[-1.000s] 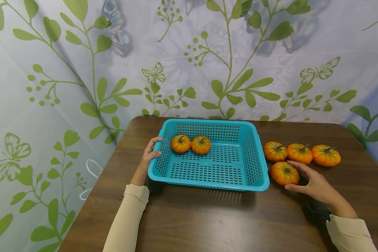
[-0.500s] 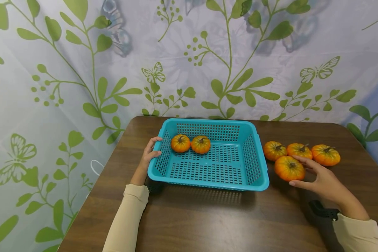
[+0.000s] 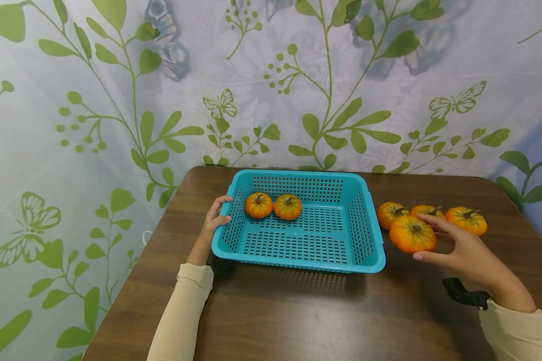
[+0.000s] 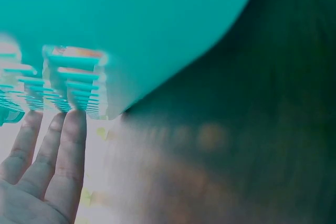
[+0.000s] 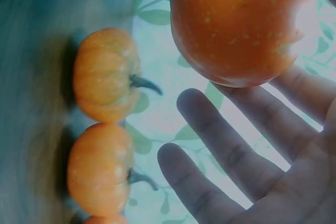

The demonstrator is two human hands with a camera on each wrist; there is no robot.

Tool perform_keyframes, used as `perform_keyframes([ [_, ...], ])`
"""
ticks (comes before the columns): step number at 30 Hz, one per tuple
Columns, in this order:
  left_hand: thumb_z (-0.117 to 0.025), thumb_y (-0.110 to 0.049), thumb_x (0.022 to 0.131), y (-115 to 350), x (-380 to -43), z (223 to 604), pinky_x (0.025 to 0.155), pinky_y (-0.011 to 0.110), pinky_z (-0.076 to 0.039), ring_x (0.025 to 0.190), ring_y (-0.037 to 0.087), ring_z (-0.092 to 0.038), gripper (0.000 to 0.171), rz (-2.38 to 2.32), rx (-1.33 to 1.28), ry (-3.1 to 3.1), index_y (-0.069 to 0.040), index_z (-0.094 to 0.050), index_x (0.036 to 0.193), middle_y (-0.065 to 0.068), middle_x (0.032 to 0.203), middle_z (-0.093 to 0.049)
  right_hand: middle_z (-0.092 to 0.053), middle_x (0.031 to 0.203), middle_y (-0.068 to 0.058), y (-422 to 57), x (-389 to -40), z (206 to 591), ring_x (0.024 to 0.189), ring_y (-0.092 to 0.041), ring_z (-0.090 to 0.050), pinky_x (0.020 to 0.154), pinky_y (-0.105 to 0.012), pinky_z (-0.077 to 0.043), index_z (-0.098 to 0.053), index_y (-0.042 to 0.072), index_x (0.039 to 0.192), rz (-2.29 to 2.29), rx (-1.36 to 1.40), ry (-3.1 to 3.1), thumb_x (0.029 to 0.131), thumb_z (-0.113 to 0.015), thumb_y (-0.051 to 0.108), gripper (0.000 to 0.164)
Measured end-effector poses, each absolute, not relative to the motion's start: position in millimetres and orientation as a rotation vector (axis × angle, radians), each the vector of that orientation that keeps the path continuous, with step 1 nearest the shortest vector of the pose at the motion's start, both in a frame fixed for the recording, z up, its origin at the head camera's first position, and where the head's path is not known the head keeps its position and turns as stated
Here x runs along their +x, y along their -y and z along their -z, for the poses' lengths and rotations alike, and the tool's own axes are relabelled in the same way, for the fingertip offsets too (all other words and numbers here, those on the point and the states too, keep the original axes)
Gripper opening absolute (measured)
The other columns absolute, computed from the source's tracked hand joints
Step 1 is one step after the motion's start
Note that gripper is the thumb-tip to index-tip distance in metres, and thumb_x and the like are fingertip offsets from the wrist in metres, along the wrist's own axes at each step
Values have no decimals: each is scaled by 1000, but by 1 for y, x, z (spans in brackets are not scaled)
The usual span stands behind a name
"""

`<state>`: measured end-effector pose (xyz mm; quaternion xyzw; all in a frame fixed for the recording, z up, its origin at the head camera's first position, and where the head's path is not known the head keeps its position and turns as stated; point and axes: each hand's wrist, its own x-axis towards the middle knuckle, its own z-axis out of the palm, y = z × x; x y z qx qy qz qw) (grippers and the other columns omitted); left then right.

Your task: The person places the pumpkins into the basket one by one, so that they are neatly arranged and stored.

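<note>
My right hand (image 3: 467,250) pinches a small orange pumpkin (image 3: 412,234) between thumb and fingers, raised over the table. In the right wrist view the pumpkin (image 5: 236,30) fills the top, with two straight fingers (image 5: 210,129) away from it. Behind it, three more pumpkins (image 3: 466,221) stand in a row, partly covered by the held one and the hand. My left hand (image 3: 213,223) rests at the left side of a turquoise perforated basket (image 3: 298,265). From the left wrist, straight fingers (image 4: 71,156) touch its outer wall (image 4: 131,19). Two pumpkins (image 3: 287,207) sit inside, at the back left.
The brown wooden table (image 3: 289,316) runs up to a leaf-and-butterfly patterned cloth (image 3: 271,90) behind and at the left. The basket's right wall (image 3: 363,225) stands close to the row of pumpkins. A white cord (image 3: 147,236) shows past the table's left edge.
The right hand has lifted the front pumpkin off the table and brought it up, overlapping the row behind. The left hand and the basket have stayed put.
</note>
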<state>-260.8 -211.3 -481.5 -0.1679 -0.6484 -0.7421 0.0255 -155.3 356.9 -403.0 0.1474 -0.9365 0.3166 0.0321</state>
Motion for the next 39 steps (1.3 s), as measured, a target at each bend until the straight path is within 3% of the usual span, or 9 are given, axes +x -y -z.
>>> perform_keyframes([
  [6,-50,-6,88,210,-261,480,91,30,-56,112,23,-63,45,2324,-493,2001,-19,-56,131,38,145,-47,-54,146,-38,-347,-157,392,116,-59,-60,82,-4,-39,-49,-1,157,-1018,482,2881,83,-94,14,88],
  [14,-49,-5,89,210,-260,480,91,30,-56,112,24,-62,45,2323,-493,1999,-22,-57,130,37,145,-46,-50,150,-38,-336,-163,382,120,-63,-58,83,-3,-39,-46,-1,159,-1074,526,2870,85,-93,13,89],
  [20,-49,-6,88,210,-261,481,92,30,-56,113,25,-61,46,2324,-488,2003,-25,-57,128,42,146,-43,-51,152,-32,-327,-166,377,124,-4,-59,88,-2,-41,-48,1,159,-1123,601,2809,84,-92,7,87],
  [22,-49,-6,88,210,-261,482,92,30,-56,114,26,-61,46,2322,-491,2005,-25,-56,129,43,146,-42,-53,151,-30,-323,-168,376,122,3,-53,91,0,-38,-49,2,158,-1124,608,2804,83,-92,6,87],
  [28,-49,-5,89,210,-261,481,91,31,-56,116,30,-60,46,2311,-491,2013,-27,-57,128,40,146,-45,-54,150,-31,-313,-175,368,126,-51,-56,93,0,-33,-47,0,159,-1117,657,2824,82,-93,6,89],
  [30,-49,-5,89,211,-261,481,91,31,-56,116,31,-60,46,2309,-485,2016,-28,-57,127,40,146,-45,-55,150,-29,-309,-177,366,126,-49,-57,94,0,-34,-48,1,159,-1100,673,2825,82,-93,7,89],
  [34,-49,-5,89,211,-260,481,91,30,-56,114,28,-61,46,2303,-474,2026,-28,-58,127,41,146,-45,-57,149,-28,-302,-181,360,124,-51,-62,100,-41,-58,-49,2,158,-1049,706,2826,81,-94,9,90],
  [37,-49,-6,89,212,-261,481,91,30,-56,114,28,-61,46,2304,-475,2025,-25,-57,129,41,146,-45,-57,149,-29,-297,-183,356,123,-56,-62,94,-74,-49,-48,2,159,-1035,730,2825,81,-95,9,91],
  [39,-49,-6,89,211,-261,481,91,31,-56,116,29,-60,45,2307,-476,2024,-21,-56,130,40,146,-45,-58,149,-27,-294,-185,354,122,-53,-63,93,-74,-51,-49,3,159,-1020,745,2830,81,-95,11,91],
])
